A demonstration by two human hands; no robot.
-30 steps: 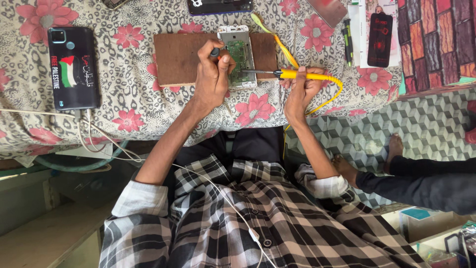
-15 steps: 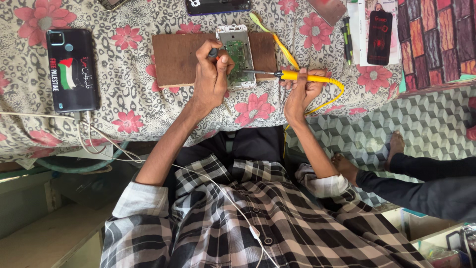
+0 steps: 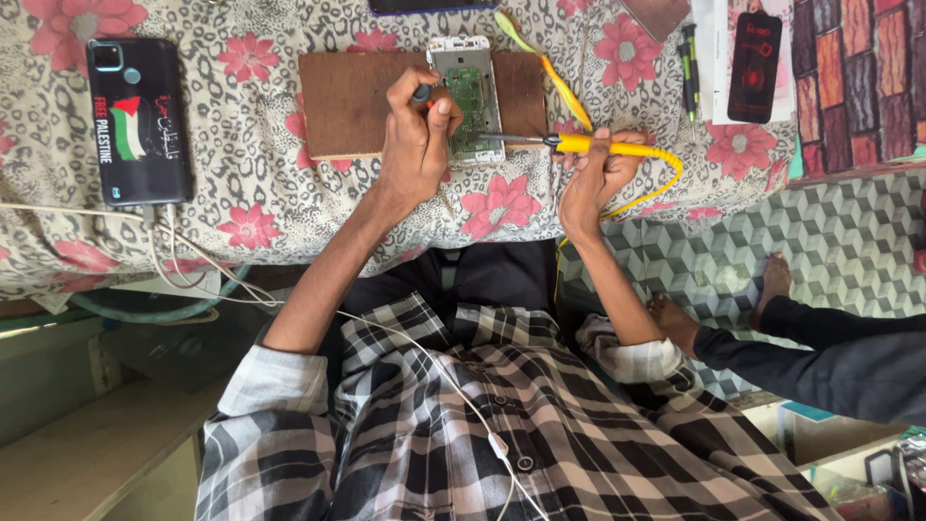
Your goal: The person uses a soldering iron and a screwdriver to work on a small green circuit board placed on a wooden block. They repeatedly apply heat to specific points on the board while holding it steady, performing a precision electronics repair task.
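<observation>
I see my right hand [image 3: 593,174] gripping the yellow-handled soldering iron [image 3: 588,146] while my left hand [image 3: 417,135] pinches a small dark tool over the opened white phone's fragile green circuit board [image 3: 470,96], best held by its edges

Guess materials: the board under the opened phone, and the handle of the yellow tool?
Board: looks like wood or hardboard, matte brown, flat with square edges; which of the two cannot be told. Yellow tool handle, held in the right hand: probably plastic, smooth with a slight sheen; a metal shaft reaches toward the opened phone.
</observation>
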